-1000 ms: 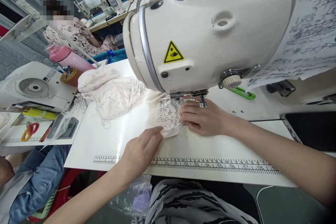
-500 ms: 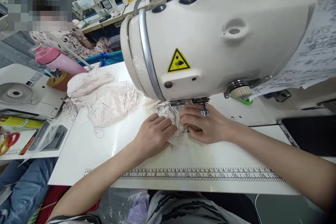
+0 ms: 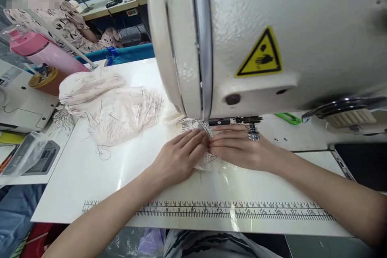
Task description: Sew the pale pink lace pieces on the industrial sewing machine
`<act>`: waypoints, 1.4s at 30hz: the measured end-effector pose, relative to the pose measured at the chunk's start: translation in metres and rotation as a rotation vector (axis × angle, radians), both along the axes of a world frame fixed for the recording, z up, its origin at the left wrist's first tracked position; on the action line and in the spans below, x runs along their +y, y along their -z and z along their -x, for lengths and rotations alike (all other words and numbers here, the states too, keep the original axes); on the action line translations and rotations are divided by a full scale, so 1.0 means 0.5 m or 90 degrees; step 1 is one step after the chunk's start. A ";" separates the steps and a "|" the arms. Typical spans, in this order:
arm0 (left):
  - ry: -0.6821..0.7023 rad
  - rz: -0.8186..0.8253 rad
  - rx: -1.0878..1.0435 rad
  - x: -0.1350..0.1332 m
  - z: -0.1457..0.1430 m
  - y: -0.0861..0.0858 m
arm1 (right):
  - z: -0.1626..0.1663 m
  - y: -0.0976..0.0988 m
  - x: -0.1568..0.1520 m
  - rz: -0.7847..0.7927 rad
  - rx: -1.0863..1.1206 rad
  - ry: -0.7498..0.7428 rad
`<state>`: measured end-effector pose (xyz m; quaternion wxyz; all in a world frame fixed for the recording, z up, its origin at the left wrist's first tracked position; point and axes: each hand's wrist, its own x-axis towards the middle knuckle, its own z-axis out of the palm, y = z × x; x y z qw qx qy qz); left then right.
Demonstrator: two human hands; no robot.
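A strip of white lace fabric (image 3: 208, 165) lies under the needle area of the sewing machine (image 3: 242, 0), partly covered by my fingers. My left hand (image 3: 181, 155) is closed on the lace, its fingers bent and pressed together, thumb hidden. From the other side, my right hand (image 3: 244, 149) rests with fingers stretched flat, their tips touching the lace edge and meeting my left fingertips. The metal presser parts (image 3: 253, 131) hang just over my right hand. To the left, a crumpled pale pink heap of lace pieces (image 3: 111, 117) with loose dark threads lies on the white table (image 3: 90, 181).
A ruler strip (image 3: 196, 209) runs along the table's front edge. A pink bottle (image 3: 48, 48) and a brown cup (image 3: 48, 82) stand at the left. On the right are a dark phone-like device (image 3: 363, 165) and a green clip-like tool (image 3: 288, 118). Another person (image 3: 60, 24) sits beyond.
The view has come closer to the machine head. My right hand's fingers have gone from curled to stretched flat, and my left fingers lie farther over the lace, against the right fingertips.
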<state>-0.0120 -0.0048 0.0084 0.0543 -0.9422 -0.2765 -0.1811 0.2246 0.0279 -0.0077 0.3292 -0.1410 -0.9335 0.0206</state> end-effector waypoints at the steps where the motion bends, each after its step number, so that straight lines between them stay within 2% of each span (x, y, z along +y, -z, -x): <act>1: -0.007 0.015 0.008 0.001 0.000 0.004 | 0.000 0.003 0.000 0.002 0.003 -0.001; 10: -0.040 0.063 0.039 0.002 -0.002 0.008 | 0.002 0.002 -0.010 0.004 -0.058 0.060; 19: -0.054 0.039 0.039 0.002 -0.012 0.006 | 0.004 -0.028 -0.011 -0.086 0.010 0.104; 24: -0.062 0.030 0.017 0.002 -0.018 0.009 | -0.003 -0.016 -0.011 -0.072 -0.021 0.161; 29: -0.061 0.033 0.007 0.004 -0.021 0.012 | -0.011 -0.003 -0.004 -0.064 -0.044 0.178; 32: -0.046 0.017 0.006 0.004 -0.021 0.010 | -0.010 -0.008 -0.001 -0.063 -0.022 0.168; 35: -0.023 0.006 0.000 0.002 -0.017 0.006 | -0.004 -0.007 -0.001 -0.058 -0.006 0.116; 42: -0.065 -0.006 -0.005 0.000 0.001 0.000 | 0.025 0.034 -0.011 -0.077 -0.048 0.094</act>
